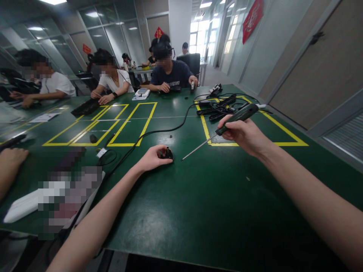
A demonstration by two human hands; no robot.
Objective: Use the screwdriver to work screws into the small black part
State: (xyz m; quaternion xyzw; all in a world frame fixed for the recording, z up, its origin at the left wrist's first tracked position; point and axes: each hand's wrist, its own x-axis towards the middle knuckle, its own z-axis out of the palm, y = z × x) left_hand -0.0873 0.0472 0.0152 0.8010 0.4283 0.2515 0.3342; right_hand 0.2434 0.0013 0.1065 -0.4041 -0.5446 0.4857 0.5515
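My left hand rests on the green table, its thumb and fingers closed round a small black part with a short upright metal-looking stub. What kind of part it is I cannot make out. In my right hand is a screwdriver, gripped by its thick dark green handle. The long thin shaft slants down to the left. Its tip appears just to the right of the black part, apart from it.
Black cables and parts lie heaped within a yellow tape outline at the right. A black cable curves across the table. Co-workers sit along the far side, one by a white device. Another person's hand shows at the left.
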